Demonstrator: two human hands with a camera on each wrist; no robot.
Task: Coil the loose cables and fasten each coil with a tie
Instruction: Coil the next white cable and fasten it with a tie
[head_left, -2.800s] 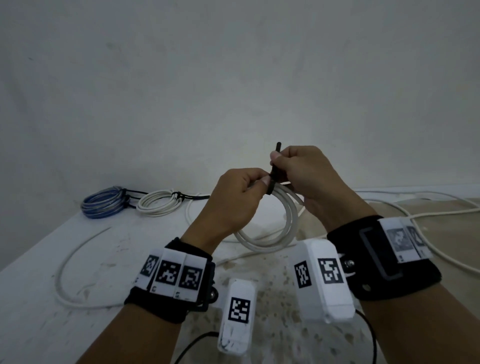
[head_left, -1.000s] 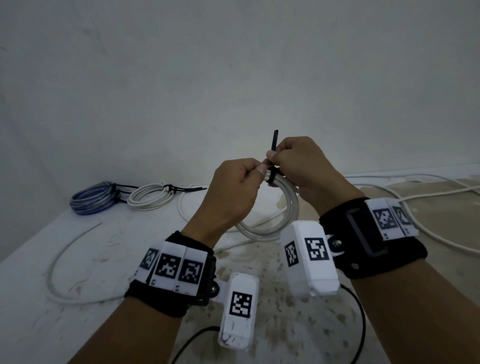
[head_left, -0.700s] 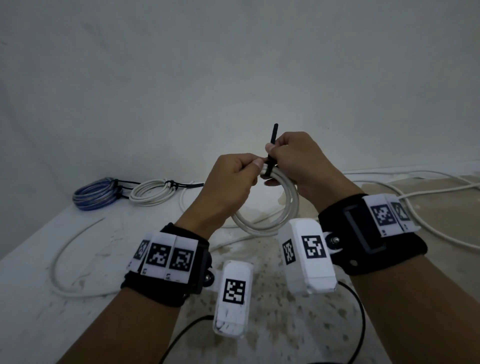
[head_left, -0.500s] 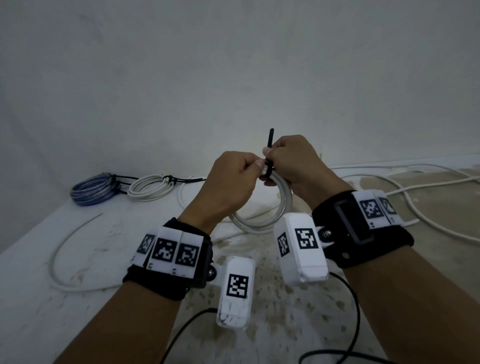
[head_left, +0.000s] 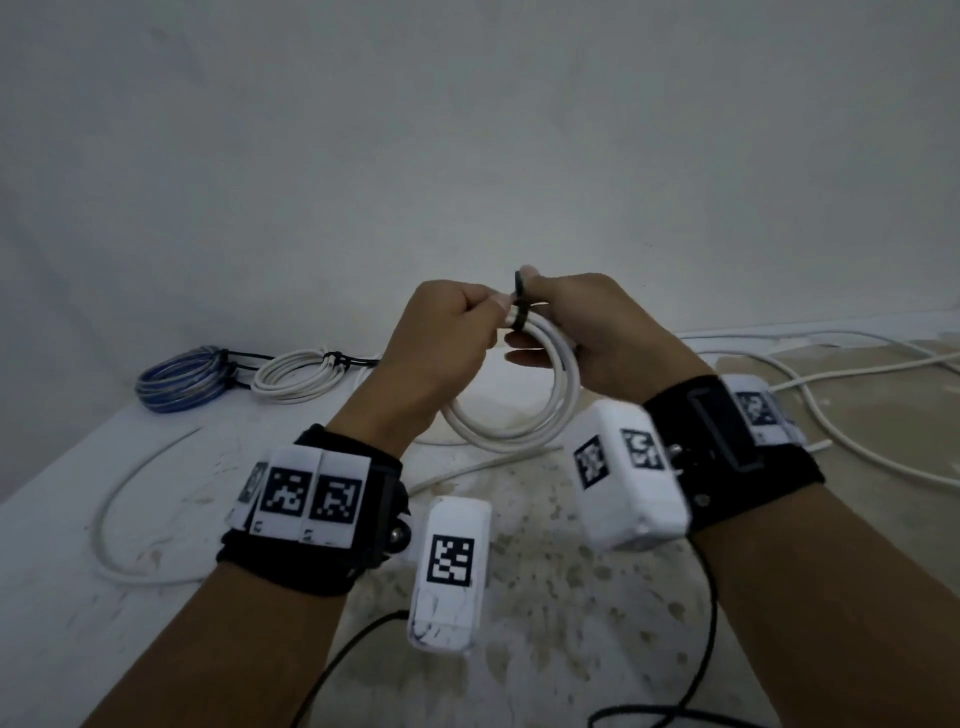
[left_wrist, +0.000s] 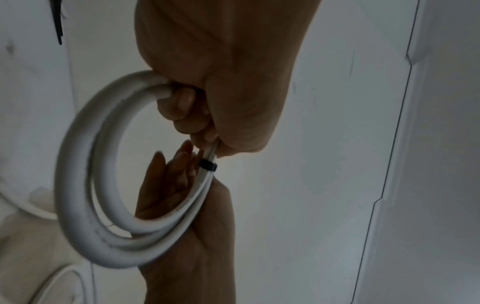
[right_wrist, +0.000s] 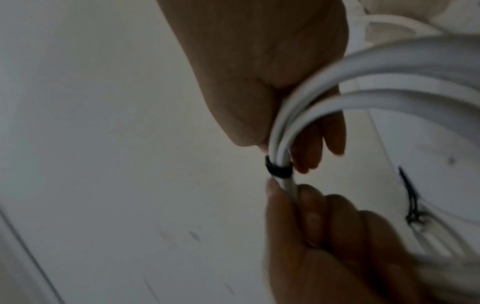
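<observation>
1. Fingers of both hands are curled and busy: the left hand (head_left: 441, 332) grips the white coil (head_left: 524, 415) just beside the black tie (head_left: 519, 317), and the right hand (head_left: 592, 332) pinches the tie's tail (head_left: 519, 280) between thumb and forefinger
2. What has changed: half a second ago the tail stood straight up above the knuckles; now only a short bent stub shows over the right thumb, so it has been pulled through or folded down
3. In both wrist views the tie (left_wrist: 207, 165) sits as a snug black band (right_wrist: 278, 169) round the bunched strands, with no slack loop visible
4. My reading is that this coil is close to fastened, with perhaps a last tug left; whether the tie has locked cannot be told
5. The coil is held in the air over the middle of the surface (head_left: 78, 597), not resting on it
6. Toward the far left edge lie a blue coil (head_left: 182, 379) and a white tied coil (head_left: 301, 376), both already bound with dark ties
7. Loose white cable (head_left: 119, 499) curves near the left edge, and more loose cable (head_left: 831, 421) trails toward the right edge, so coiling work remains
8. No containers are in view; nothing sits inside anything
</observation>
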